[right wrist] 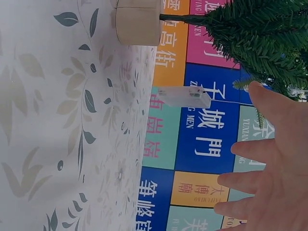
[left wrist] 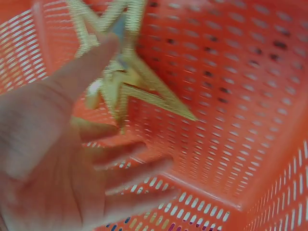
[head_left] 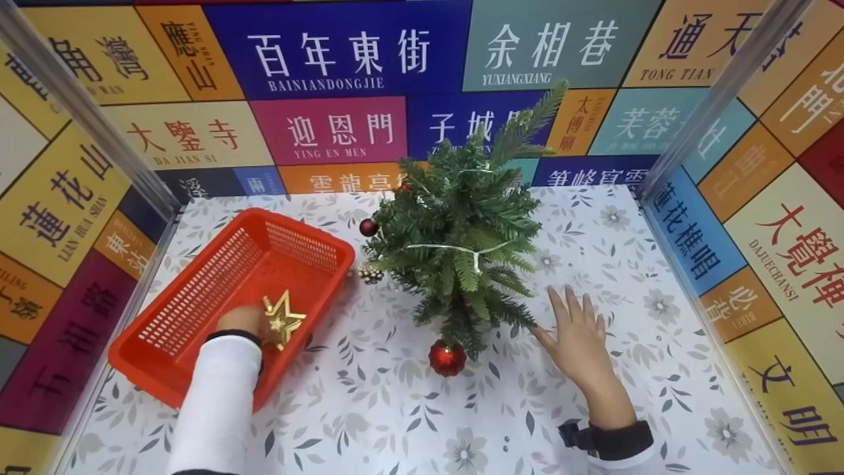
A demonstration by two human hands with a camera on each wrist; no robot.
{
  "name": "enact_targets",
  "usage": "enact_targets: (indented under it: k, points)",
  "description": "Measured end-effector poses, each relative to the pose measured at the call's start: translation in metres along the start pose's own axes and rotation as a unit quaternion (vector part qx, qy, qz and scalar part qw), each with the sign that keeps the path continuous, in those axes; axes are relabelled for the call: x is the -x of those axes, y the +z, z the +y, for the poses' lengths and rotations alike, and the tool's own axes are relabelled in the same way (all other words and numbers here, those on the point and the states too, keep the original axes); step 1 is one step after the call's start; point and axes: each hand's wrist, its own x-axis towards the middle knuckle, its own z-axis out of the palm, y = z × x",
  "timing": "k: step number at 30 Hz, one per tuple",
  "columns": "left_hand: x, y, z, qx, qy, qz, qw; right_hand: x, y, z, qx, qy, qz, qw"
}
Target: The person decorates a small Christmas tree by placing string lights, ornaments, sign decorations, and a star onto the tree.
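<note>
My left hand (left wrist: 62, 159) reaches down inside the red plastic basket (head_left: 339, 247), its fingers straight and spread. A gold star ornament (left wrist: 159, 98) lies by the thumb, which overlaps it in the left wrist view; a firm hold does not show. In the head view, the star stands out beside the partly hidden hand. At the right of a small green Christmas tree (head_left: 461, 218), my right hand (head_left: 580, 340) is spread out, with its thumb at the tip of a low branch. Whether it touches the branch I cannot tell.
A shiny red ball ornament (head_left: 447, 358) hangs at the tree's near side. A dark red ball (head_left: 368, 227) is on its left. The right wrist view shows the tree's beige base (right wrist: 138, 23) and a small pale box (right wrist: 185, 96) on a wire. Printed panels enclose the floral tabletop (head_left: 369, 422).
</note>
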Motion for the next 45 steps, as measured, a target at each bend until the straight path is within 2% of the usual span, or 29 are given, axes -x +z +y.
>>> enact_targets:
  k: [3, 8, 10, 15, 17, 21, 24, 26, 29, 31, 34, 35, 39, 41, 42, 43, 45]
  points:
    - [0.000, 0.010, 0.003, -0.007, 0.007, 0.039, 0.9992, 0.000, -0.001, 0.000, 0.002, 0.002, -0.004, 1.0000]
    - [-0.006, 0.018, 0.003, 0.015, 0.002, 0.065, 0.9978, 0.001, 0.000, 0.001, 0.000, 0.003, -0.007, 1.0000]
    - [-0.009, 0.020, 0.000, 0.031, -0.002, 0.058, 0.9978, 0.001, 0.000, 0.001, -0.001, 0.003, -0.007, 1.0000]
    - [-0.021, 0.019, -0.008, 0.077, -0.019, 0.010, 0.9968, 0.002, -0.001, 0.002, -0.002, 0.002, 0.000, 1.0000]
    - [-0.027, 0.018, -0.013, 0.098, -0.017, 0.002, 0.9950, 0.001, -0.003, 0.002, -0.008, 0.003, 0.005, 1.0000]
    - [-0.037, 0.016, -0.022, 0.124, 0.005, 0.036, 0.9916, 0.001, -0.006, 0.002, -0.024, 0.008, 0.019, 0.9995]
    - [-0.041, 0.013, -0.028, 0.170, 0.014, 0.064, 0.9832, 0.001, -0.009, 0.002, -0.032, 0.010, 0.032, 0.9989]
    - [-0.043, 0.011, -0.031, 0.219, 0.021, 0.075, 0.9725, 0.001, -0.011, 0.001, -0.039, 0.012, 0.036, 0.9985]
    - [-0.043, 0.007, -0.035, 0.300, 0.022, 0.075, 0.9508, 0.002, -0.014, 0.000, -0.052, 0.015, 0.042, 0.9977]
    - [-0.042, 0.002, -0.036, 0.337, 0.025, 0.082, 0.9378, 0.002, -0.018, -0.002, -0.063, 0.017, 0.051, 0.9966]
    - [-0.036, -0.008, -0.035, 0.393, 0.034, 0.092, 0.9140, 0.004, -0.023, -0.004, -0.080, 0.015, 0.087, 0.9929]
    - [-0.032, -0.013, -0.034, 0.415, 0.041, 0.094, 0.9040, 0.005, -0.024, -0.004, -0.086, 0.014, 0.106, 0.9906]
    - [-0.013, -0.032, -0.031, 0.498, 0.067, 0.075, 0.8613, 0.009, -0.033, -0.010, -0.119, 0.014, 0.176, 0.9771]
    - [-0.001, -0.041, -0.031, 0.525, 0.077, 0.060, 0.8456, 0.012, -0.038, -0.014, -0.137, 0.013, 0.204, 0.9693]
    - [0.005, -0.045, -0.030, 0.533, 0.083, 0.055, 0.8402, 0.014, -0.040, -0.017, -0.147, 0.009, 0.220, 0.9644]
    - [0.011, -0.049, -0.030, 0.546, 0.092, 0.050, 0.8310, 0.016, -0.042, -0.020, -0.153, 0.000, 0.239, 0.9589]
    - [0.023, -0.055, -0.026, 0.576, 0.115, 0.043, 0.8082, 0.019, -0.046, -0.025, -0.163, -0.029, 0.284, 0.9445]
